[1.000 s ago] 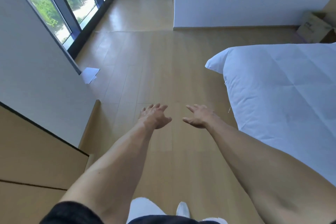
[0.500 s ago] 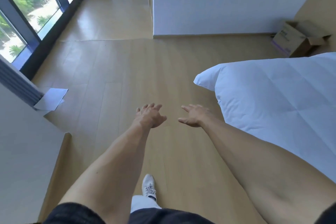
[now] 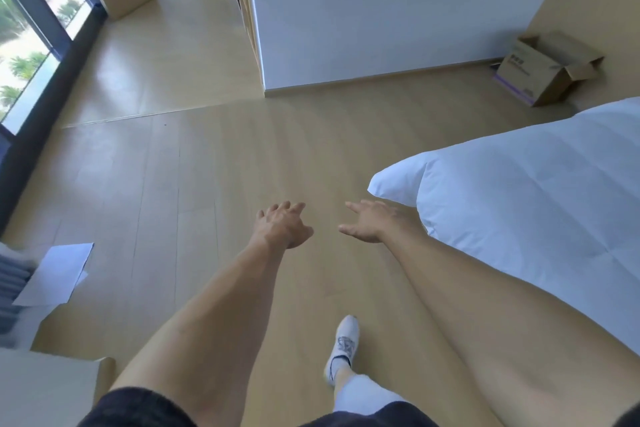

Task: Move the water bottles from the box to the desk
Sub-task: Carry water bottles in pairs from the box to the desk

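white sneaker planted on the wood floor down low, both bare arms stretched out ahead. left hand hangs loose, fingers relaxed, nothing in it; right hand beside it, a gap between them, fingers straight, holding nothing. white duvet of the bed just right of the right hand. paper sheet on the floor at left. far right corner, the cardboard box sits open against the wall; bottles inside can't be made out.

Left hand and right hand outstretched, fingers relaxed, empty.
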Demonstrator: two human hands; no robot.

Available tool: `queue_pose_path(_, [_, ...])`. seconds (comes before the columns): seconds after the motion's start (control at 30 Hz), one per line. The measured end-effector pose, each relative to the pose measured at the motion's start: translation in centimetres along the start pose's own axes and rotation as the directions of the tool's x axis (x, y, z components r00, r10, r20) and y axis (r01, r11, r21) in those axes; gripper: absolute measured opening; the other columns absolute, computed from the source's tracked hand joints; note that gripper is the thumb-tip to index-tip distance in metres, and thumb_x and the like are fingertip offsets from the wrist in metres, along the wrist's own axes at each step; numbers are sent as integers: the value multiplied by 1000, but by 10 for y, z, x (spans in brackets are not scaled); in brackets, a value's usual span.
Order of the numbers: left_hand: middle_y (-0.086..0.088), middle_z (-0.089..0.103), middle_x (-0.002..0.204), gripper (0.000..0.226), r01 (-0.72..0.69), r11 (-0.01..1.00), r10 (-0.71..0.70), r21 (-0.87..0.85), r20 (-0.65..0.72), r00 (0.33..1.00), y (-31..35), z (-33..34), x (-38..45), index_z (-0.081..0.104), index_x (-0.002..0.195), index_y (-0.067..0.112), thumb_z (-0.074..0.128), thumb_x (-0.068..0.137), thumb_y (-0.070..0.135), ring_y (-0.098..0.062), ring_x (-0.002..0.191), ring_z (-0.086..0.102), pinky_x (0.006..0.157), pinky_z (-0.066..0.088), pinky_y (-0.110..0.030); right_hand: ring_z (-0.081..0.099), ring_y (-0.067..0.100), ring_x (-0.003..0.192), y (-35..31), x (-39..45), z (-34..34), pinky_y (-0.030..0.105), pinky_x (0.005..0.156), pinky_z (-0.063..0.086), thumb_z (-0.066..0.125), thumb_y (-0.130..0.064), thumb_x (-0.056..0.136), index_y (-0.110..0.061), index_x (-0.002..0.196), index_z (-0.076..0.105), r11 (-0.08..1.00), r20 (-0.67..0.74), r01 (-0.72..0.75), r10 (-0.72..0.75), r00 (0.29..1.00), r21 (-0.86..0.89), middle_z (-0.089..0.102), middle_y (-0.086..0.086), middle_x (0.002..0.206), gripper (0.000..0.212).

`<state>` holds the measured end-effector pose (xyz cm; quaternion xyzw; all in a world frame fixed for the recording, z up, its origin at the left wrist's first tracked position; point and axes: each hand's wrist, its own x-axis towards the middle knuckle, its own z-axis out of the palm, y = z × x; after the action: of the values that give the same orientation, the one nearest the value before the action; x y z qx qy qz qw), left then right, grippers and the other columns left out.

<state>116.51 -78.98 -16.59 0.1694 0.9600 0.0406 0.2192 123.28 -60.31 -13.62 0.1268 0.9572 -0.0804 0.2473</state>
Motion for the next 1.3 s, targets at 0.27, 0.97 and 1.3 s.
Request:
queue_pose_path(0.27, [2,36,156,69,-33,998,33,47,-16,999,-12,-63,147,27,155,33,49,92,52,-25,145,32,117,26,-44,21,26,150,-8,156,-61,45,116,23,46,-66,92,-39,157,20,997,-1,-14,14,1000,70,20,-2,165,75])
queue_pose_path(0.97, [1,36,155,66,-215,961,213,171,35,977,43,-242,551,27,156,33,47,95,49,-25,145,32,118,26,-45,32,27,145,49,493,-255,42,114,29,51,-65,88,-41,154,25,972,-7,-155,159,987,179,30,-1,161,74])
queue_pose_path(1.3, [1,37,156,65,-432,872,430,229,61,901,117,-352,767,27,156,33,47,95,46,-24,144,33,118,25,-45,38,28,141,110,643,-377,43,113,34,51,-62,91,-35,153,30,914,-52,-316,339,939,253,37,5,156,71])
